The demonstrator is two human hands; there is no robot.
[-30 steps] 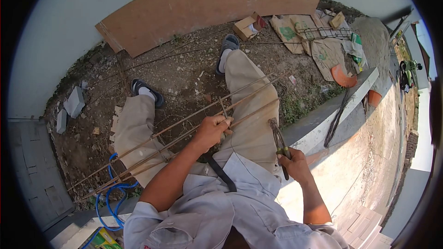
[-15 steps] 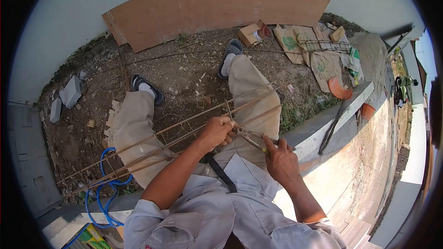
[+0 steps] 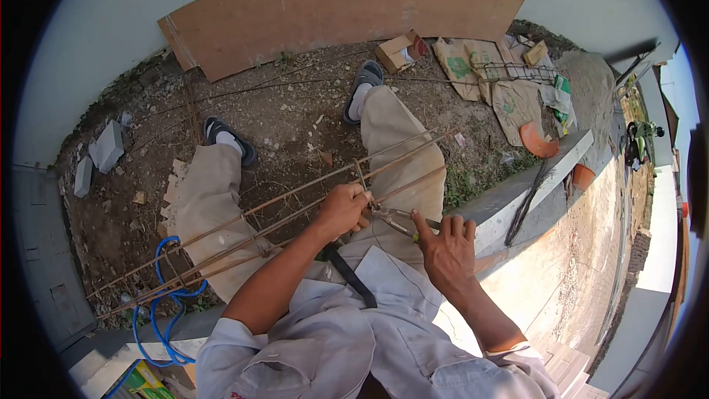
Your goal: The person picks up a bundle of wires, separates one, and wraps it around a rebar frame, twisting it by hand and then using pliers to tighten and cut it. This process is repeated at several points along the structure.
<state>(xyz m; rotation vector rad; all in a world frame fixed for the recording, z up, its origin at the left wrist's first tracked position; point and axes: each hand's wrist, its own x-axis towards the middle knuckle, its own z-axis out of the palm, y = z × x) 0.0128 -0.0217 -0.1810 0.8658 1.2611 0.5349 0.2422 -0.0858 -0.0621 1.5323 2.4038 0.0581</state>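
Resting the metal frame (image 3: 303, 188) across our legs (image 3: 402, 125), we grip the pliers (image 3: 382, 213) with our right fingers (image 3: 458, 227). Our left hand (image 3: 343, 212) is closed at the frame, on bar or wire we can't tell. A slip could nip it. Uneven knees could tip the frame. Farther out, the blue hose (image 3: 154, 324) could catch its end.

The ground (image 3: 288, 114) is brown soil scattered with pebbles. Blocks (image 3: 108, 145) lie on it at left of the frame, a box (image 3: 397, 54) at top centre, paper sacks (image 3: 455, 63) at upper right. Right of centre, wires (image 3: 525, 208) lie on a ledge (image 3: 489, 222). The rebar cage (image 3: 295, 190) crosses the legs (image 3: 399, 129).
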